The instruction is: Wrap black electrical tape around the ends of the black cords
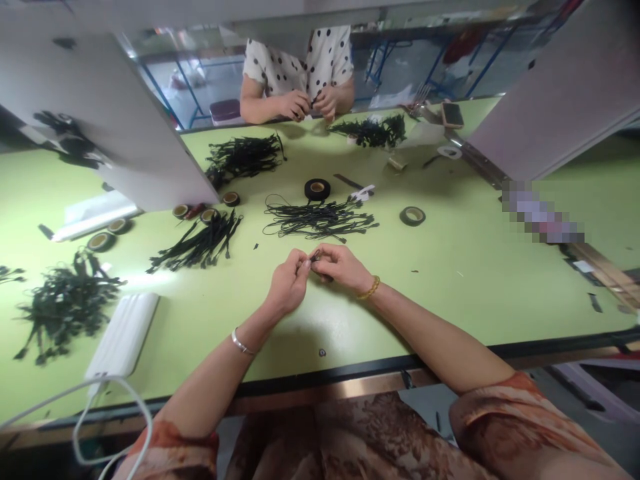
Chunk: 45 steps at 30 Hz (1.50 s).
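My left hand (289, 283) and my right hand (340, 265) meet over the green table (450, 267), fingers pinched together on a small black cable piece (314, 257) held between them. A silver bangle sits on my left wrist, a gold bracelet on my right. Just beyond my hands lies a loose pile of thin black cables (320, 219). A tied bundle of black cables (200, 243) lies to the left of it. A black tape roll (317, 189) stands behind the pile.
Across the table a person in a dotted top (300, 67) works with both hands near more black cable heaps (245, 157). Several tape rolls (412, 215) lie about. A white power bank (125, 333) with a cable lies at the left. White panels stand on both sides.
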Motion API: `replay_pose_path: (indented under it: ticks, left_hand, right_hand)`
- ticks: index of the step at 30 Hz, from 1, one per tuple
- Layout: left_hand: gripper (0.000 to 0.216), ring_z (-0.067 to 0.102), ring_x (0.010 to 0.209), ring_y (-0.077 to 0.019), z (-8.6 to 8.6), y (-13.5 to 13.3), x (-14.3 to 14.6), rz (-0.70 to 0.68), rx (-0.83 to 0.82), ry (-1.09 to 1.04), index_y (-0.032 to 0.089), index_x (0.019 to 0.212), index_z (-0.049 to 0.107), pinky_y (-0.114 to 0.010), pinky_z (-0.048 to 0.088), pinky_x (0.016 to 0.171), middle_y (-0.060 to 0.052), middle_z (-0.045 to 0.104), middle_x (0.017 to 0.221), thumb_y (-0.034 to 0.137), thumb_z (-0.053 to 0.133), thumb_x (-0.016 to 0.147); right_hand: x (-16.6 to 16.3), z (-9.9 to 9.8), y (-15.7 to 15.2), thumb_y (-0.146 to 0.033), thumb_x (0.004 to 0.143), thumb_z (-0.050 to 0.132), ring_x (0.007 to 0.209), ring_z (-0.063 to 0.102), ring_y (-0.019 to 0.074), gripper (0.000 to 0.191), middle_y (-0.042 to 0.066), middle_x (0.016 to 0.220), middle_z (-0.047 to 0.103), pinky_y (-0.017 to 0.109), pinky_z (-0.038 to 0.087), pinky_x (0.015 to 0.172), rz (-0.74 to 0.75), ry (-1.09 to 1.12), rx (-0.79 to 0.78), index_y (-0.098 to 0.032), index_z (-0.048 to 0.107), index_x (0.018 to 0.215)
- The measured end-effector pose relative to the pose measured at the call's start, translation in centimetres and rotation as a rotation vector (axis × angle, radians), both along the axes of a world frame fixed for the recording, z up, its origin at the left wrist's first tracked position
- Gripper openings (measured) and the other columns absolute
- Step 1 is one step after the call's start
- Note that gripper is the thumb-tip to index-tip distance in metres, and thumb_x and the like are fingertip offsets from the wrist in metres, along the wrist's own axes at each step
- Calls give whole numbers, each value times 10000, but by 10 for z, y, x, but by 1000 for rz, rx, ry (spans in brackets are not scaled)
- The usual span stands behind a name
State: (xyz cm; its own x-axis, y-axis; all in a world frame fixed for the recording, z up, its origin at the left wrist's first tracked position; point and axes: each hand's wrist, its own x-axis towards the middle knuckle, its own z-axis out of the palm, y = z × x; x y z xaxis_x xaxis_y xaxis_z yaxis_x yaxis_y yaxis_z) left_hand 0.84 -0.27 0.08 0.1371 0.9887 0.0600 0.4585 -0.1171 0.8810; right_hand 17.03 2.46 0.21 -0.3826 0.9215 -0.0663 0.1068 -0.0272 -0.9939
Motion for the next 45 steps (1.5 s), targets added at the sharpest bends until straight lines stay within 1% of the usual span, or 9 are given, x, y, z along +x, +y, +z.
replay_pose_path:
  ticks: [7,12,17,24,28,35,39,42,45]
  left_hand:
    - [254,386,527,-98,2,4,-5,-46,-34,-51,196,758,489,-230,289,538,57,494,570,419,514,875]
    - [227,422,545,-104,2,1,-4,-10,45,-2,204,770,483,-230,312,563,49,514,596,390,468,898]
    - [204,437,570,-108,4,1,-7,-52,74,34,203,767,479,-234,331,588,42,513,616,353,451,903]
    - [306,399,546,-92,13,10,-16,-217,-90,-122,194,728,471,-218,300,540,53,485,604,464,569,834]
    - [322,396,534,-95,14,11,-17,-229,-147,-125,193,721,474,-220,310,545,56,483,566,479,531,856]
    - [316,407,562,-100,8,10,-16,-178,-29,25,187,705,489,-227,311,561,44,509,590,448,467,882]
    - [292,394,543,-99,5,7,-14,-100,48,168,192,691,477,-234,303,567,43,488,583,411,447,882]
    - [293,382,524,-104,3,6,-13,-67,87,267,198,681,465,-240,288,563,40,467,561,405,426,886]
    - [287,382,516,-115,1,6,-12,-63,123,363,203,687,468,-250,280,565,28,472,554,396,407,892]
  right_hand:
    - [-2,-1,-1,-261,724,639,496,562,110,163,-34,558,638,249,472,537,98,124,-59,-163,586,843]
    - [-2,0,-1,-290,759,654,499,534,98,183,-44,546,615,224,410,519,142,157,-110,-164,575,865]
    - [-2,2,-1,-307,751,670,481,534,100,205,-43,543,627,219,395,501,148,170,-163,-173,555,855]
    - [-3,0,-3,-305,727,707,467,579,109,244,-37,545,650,220,435,494,185,188,-247,-171,539,843]
    - [-3,-1,-3,-310,735,707,481,594,113,253,-21,574,670,222,444,495,217,201,-251,-165,544,864]
    - [-4,-4,-1,-311,699,724,469,564,105,257,-29,551,646,228,449,491,167,217,-289,-162,561,830]
    - [-7,-5,-1,-297,678,704,454,528,98,215,-38,515,614,219,419,474,113,191,-273,-167,568,782]
    - [-10,-7,-2,-289,666,677,433,485,89,183,-44,495,593,207,362,448,79,168,-237,-177,558,748]
    - [-11,-9,-2,-274,658,644,424,442,81,147,-49,486,576,206,326,443,60,96,-146,-179,558,730]
